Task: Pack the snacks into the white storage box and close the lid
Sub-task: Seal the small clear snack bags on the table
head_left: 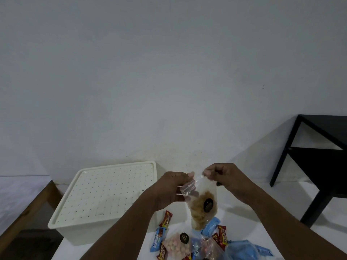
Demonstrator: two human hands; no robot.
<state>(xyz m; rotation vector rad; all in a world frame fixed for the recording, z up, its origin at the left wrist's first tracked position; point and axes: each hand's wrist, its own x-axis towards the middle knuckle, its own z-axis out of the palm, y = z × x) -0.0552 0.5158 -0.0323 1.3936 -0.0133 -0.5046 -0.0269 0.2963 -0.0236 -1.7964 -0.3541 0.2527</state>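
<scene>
Fingers: left fingertips (pixel 190 174) and right fingertips (pixel 206 172) pinched shut on the top edge of a clear bag (pixel 203 205), one at each upper corner, close together but apart.

Left hand (pixel 173 186): closed on the bag's left upper corner; the film bunches below the thumb. Forearm runs down to the lower frame edge.

Right hand (pixel 228 178): closed on the bag's right upper corner, knuckles up. Forearm runs to the lower right.

Bag: clear plastic, hanging upright from both hands above the table (pixel 277 207); lower half filled with tan-brown snack pieces; dark round label (pixel 208 204) on its front. Whether its bottom touches the packets beneath cannot be told.

Snack pile, on the table directly below the bag and near the frame's bottom edge:
- red wrapped bars (pixel 166 219), several, scattered
- blue wrapped bars (pixel 157 239), left and right of the pile
- second clear bag (pixel 177 245) with pink and pale round sweets, dark round label
- blue plastic bag (pixel 242 250), crumpled, at the right

Box (pixel 78 234): white, on the table just left of the pile, behind the left forearm. Lid (pixel 105 192) on top, seated flat, surface dotted in a regular grid.

Surroundings: pale wall (pixel 169 72) behind; black side table (pixel 323 166) at right; wooden edge (pixel 26 212) at far left.
</scene>
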